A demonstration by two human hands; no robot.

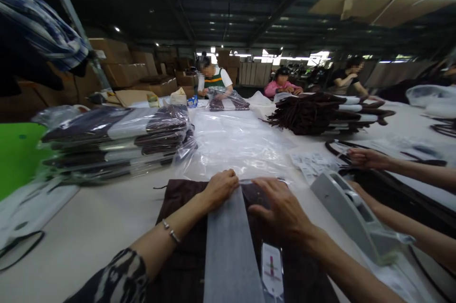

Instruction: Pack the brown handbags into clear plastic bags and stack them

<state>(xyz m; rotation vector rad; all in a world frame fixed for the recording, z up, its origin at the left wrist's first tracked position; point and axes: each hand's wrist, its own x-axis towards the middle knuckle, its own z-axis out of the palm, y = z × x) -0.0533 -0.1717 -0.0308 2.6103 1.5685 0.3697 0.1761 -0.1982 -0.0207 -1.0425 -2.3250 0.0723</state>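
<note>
My left hand (219, 189) and right hand (281, 208) press flat, fingers spread, on the folded dark garment (178, 227); its white strip (228, 246) could skew.

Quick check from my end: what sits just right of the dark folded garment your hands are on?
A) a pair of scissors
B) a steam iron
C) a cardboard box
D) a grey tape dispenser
D: a grey tape dispenser stands on the table right of the garment, beside the right hand; the left hand also rests on the garment.
</note>
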